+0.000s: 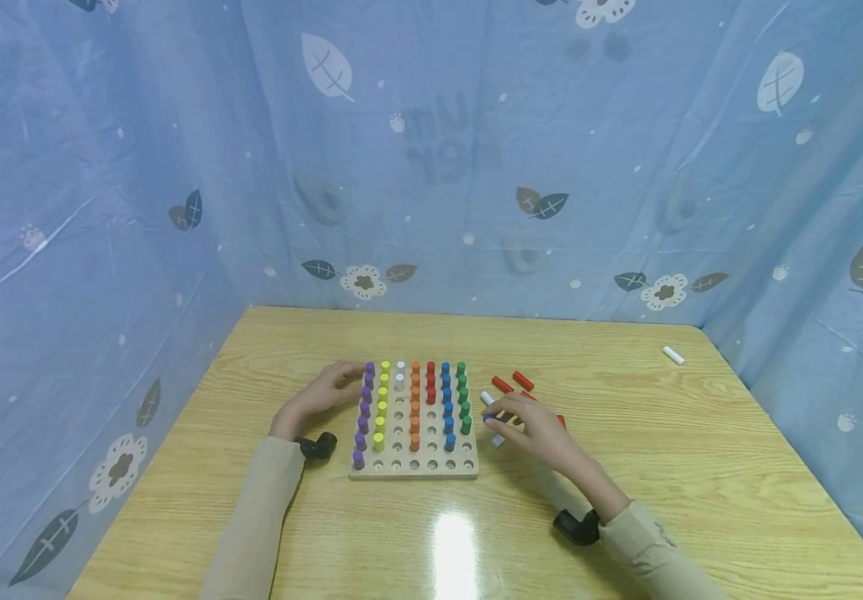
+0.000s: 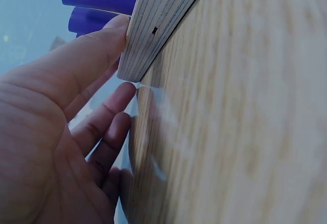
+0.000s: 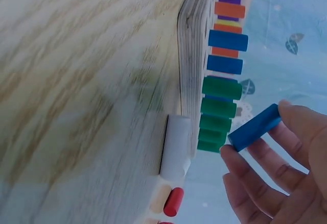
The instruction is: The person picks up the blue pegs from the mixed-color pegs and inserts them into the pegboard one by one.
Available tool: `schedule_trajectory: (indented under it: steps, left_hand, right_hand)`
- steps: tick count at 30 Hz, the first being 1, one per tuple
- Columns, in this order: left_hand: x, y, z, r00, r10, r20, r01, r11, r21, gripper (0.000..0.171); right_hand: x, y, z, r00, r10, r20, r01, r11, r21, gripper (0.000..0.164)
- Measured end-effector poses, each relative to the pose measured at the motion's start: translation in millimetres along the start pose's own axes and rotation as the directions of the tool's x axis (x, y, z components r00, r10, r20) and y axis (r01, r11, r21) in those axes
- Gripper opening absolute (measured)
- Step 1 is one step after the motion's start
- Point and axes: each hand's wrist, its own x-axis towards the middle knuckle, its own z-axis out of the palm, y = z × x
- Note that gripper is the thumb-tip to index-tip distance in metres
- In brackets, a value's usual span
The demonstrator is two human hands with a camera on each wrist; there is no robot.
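Observation:
A wooden pegboard [image 1: 413, 476] lies on the table, with columns of purple, yellow, white, orange, red, blue and green pegs standing in its holes. At its left side is my left hand [image 1: 326, 390]; in the left wrist view the thumb [image 2: 102, 45] touches the board's edge [image 2: 148, 35] near a corner, the other fingers loosely extended. My right hand [image 1: 539, 429] is just right of the board and pinches a blue peg [image 3: 254, 127] between thumb and fingertips. That peg is tilted, close to the green pegs [image 3: 222, 88] in the right wrist view.
Several loose red pegs [image 1: 524, 381] lie right of the board, partly behind my right hand. A loose white peg [image 1: 487, 398] is next to the board. Another white peg [image 1: 674, 356] lies at the table's far right. A blue patterned curtain [image 1: 446, 167] encloses the table.

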Motion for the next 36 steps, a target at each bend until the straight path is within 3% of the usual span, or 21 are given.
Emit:
schedule_trajectory:
  steps: [7,14,25,32,36]
  left_hand:
    - [-1.1,0.1,0.8,1.000,0.006,-0.006,-0.006,1.000,-0.007,0.053]
    - [1.0,-2.4,1.3,1.000,0.006,-0.012,-0.007,0.999,-0.042,0.053]
    - [0.9,-2.6,0.4,1.000,-0.003,-0.010,0.003,1.000,-0.022,0.053]
    - [-10.0,22.3,-3.1,1.000,-0.001,0.007,0.001,0.998,-0.056,0.052]
    - [-5.7,12.4,-2.0,1.000,0.003,-0.002,-0.003,1.000,-0.027,0.053]
  right_hand:
    - [5.3,-3.6,6.1,0.999,-0.032,-0.017,0.033,0.997,0.071,0.020]
    - [7.4,-7.2,12.3,1.000,-0.025,0.015,0.022,0.990,0.141,0.021]
    - [8.5,-13.7,18.9,0.997,-0.036,0.068,0.023,0.982,0.186,0.024]
    - [6.2,-18.3,22.9,0.995,-0.034,0.097,0.012,0.975,0.221,0.023]
    - [5.8,-21.3,25.7,0.994,-0.075,0.076,0.056,0.973,0.222,0.019]
